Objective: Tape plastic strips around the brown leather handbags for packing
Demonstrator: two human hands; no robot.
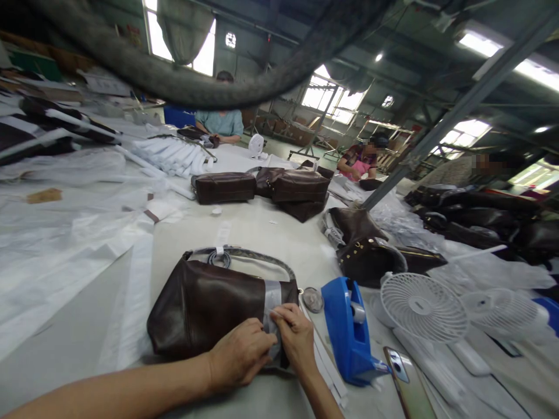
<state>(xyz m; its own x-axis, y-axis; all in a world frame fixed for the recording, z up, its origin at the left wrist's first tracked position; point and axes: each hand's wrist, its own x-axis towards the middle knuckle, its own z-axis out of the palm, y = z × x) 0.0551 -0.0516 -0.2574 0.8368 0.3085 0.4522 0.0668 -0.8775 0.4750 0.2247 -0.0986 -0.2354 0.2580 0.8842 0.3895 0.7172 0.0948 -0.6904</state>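
Note:
A dark brown leather handbag [222,305] lies on its side on the table in front of me. A translucent whitish wrapping strip [273,292] runs across its right end. My right hand [297,337] pinches this strip near the bag's front. Just left of it, my left hand [242,352] is closed, its fingertips pressed together at the same strip. The bag's strap [262,258] arches along the far side, with a white tag [223,235] and a small coiled band [219,259] beside it.
To the right stand a blue tape dispenser [347,331], a roll of clear tape [313,299], a white fan [423,307] and a phone [408,384]. More brown bags [301,186] lie beyond. Plastic sheets cover the left side. Other people sit farther back.

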